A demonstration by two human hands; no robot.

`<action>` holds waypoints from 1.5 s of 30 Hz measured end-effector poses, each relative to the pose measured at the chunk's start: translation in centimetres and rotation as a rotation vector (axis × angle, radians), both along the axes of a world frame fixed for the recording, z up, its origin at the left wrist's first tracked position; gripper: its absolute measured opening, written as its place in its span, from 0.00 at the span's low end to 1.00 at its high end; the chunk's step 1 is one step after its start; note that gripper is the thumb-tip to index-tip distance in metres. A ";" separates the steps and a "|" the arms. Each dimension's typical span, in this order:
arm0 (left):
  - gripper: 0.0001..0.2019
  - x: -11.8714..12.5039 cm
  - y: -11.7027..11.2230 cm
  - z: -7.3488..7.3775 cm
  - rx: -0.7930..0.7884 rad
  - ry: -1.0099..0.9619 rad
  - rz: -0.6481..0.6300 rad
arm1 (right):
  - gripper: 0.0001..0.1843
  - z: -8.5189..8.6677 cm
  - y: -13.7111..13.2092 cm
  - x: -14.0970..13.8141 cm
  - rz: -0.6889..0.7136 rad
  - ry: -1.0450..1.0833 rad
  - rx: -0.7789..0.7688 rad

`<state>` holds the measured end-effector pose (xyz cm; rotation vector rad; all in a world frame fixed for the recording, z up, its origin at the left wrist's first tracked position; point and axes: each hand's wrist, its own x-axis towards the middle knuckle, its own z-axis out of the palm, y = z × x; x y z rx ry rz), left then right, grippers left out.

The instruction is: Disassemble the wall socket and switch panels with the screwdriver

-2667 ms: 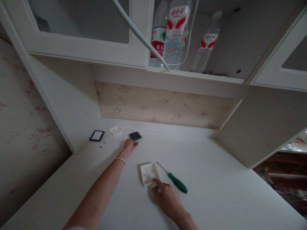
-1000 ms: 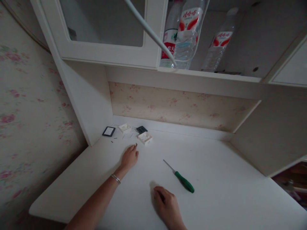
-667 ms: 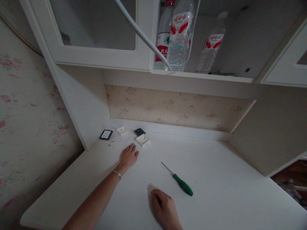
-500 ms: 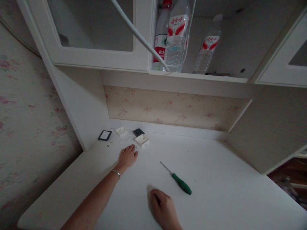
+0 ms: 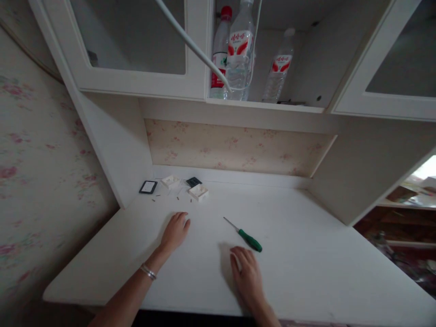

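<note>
My left hand [image 5: 175,230], a silver bracelet at its wrist, lies palm down on the white desk [image 5: 204,281] with its fingers stretched out and nothing in it. Just beyond its fingertips are tiny dark screws [image 5: 177,198]. My right hand [image 5: 249,274] is open, its fingers loosely curved and the thumb apart, holding nothing that I can see. Close beyond it lies a screwdriver [image 5: 250,240] with a green handle, its shaft pointing to the far left. A white open box-like part [image 5: 198,192] sits past the left hand.
At the back left are a second white part [image 5: 170,182], a black square piece [image 5: 194,182] and a black-framed plate [image 5: 148,187]. Overhead, the cabinet shelf holds plastic bottles [image 5: 240,50]. A white cable [image 5: 194,45] hangs across the cabinet front.
My left hand has drawn back from beside the white part and the screws, toward me. My right hand has moved nearer the screwdriver and its fingers have loosened. The view has shifted slightly.
</note>
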<state>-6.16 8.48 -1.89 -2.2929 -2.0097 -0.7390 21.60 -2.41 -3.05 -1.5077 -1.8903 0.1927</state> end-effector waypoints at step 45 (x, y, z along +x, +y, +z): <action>0.20 -13.3 -11.8 -0.6 0.041 -0.246 0.355 | 0.16 -0.4 -2.0 -2.5 0.167 0.593 -0.258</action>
